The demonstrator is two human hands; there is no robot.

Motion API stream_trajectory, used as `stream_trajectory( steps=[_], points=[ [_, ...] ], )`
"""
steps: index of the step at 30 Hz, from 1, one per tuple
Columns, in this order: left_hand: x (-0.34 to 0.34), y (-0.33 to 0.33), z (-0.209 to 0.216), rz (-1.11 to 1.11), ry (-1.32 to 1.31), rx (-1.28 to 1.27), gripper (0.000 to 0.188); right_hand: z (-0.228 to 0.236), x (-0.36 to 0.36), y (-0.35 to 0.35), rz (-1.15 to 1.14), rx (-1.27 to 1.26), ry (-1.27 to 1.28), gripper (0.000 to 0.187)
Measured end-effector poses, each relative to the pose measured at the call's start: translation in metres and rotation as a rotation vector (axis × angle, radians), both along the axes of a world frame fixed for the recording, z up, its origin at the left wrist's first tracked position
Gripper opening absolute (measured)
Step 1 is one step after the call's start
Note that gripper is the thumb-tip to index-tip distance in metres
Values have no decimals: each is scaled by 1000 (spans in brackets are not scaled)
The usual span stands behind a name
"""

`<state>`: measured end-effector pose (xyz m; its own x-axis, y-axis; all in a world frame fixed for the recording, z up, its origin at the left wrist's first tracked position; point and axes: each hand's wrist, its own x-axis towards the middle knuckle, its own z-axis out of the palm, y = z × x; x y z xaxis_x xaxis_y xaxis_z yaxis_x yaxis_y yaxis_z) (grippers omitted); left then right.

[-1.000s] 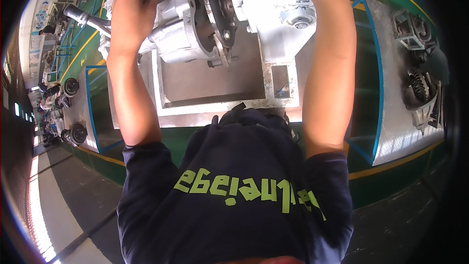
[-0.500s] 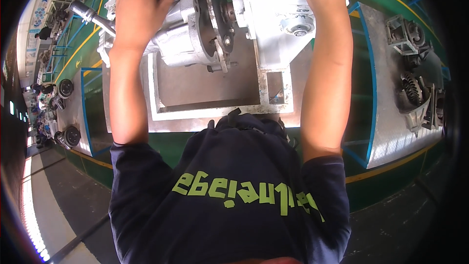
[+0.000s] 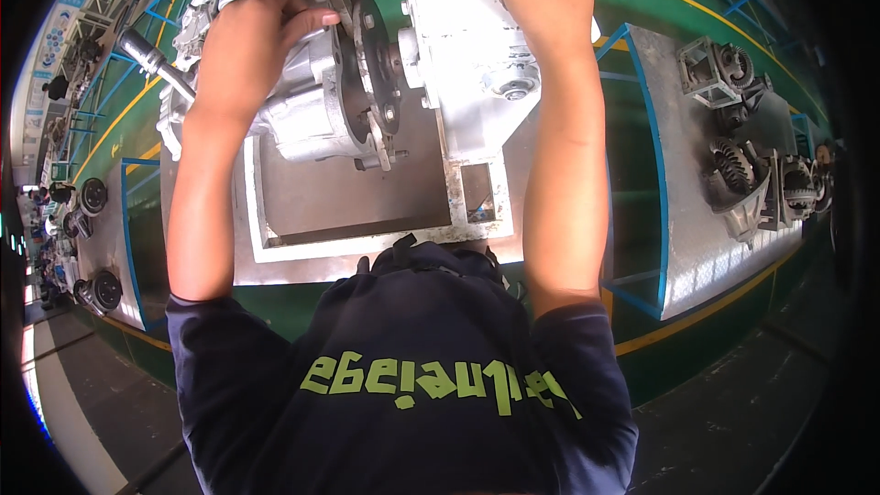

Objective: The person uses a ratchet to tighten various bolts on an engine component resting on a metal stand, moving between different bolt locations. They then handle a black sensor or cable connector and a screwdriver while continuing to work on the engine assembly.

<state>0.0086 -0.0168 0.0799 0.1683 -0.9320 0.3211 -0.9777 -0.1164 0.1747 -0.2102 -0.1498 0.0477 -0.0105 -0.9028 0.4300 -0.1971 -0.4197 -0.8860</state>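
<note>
A silver gearbox housing (image 3: 312,119) is mounted at the upper left on a dark metal plate (image 3: 371,46) with bolts, joined to a white stand (image 3: 458,46). My left hand (image 3: 243,55) lies over the housing, its fingers curled onto it and the thumb stretched toward the plate. At the top edge, my right hand (image 3: 550,0) is closed above the right side of the white stand. What it grips is mostly hidden by the hand and cut off by the picture's edge. A rod with a dark end (image 3: 142,50) sticks out to the left of the housing.
The stand's white base frame (image 3: 348,249) lies close in front of my body. To the right, a blue-edged metal table (image 3: 674,247) carries gears (image 3: 733,165) and opened housings. Another blue-edged table (image 3: 115,238) with round dark parts is at the left.
The whole view has shifted, so the stand and gearbox appear lower and further left. My left hand still rests on the housing; my right hand remains closed at the top, now more fully in view.
</note>
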Motion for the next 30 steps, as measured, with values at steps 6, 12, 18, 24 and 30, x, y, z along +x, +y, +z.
stream_trajectory(
  steps=[6, 12, 18, 24, 30],
  points=[
    [20, -2, -9, -311, -46, -142, 21, 0, 1, 0, -4, -4, -14, 27],
    [14, 19, -30, -407, -99, -279, 20, 0, -2, -3, 8, 21, 36, 24],
    [5, 49, -41, -358, -145, -265, 38, -1, -7, -5, -20, -19, 45, 26],
    [2, 64, -49, -257, -252, -243, 36, -1, -1, 3, 3, 63, -48, 18],
    [8, 71, -49, -229, -135, -258, 33, -16, -5, -20, -17, 1, 157, 34]
  ],
)
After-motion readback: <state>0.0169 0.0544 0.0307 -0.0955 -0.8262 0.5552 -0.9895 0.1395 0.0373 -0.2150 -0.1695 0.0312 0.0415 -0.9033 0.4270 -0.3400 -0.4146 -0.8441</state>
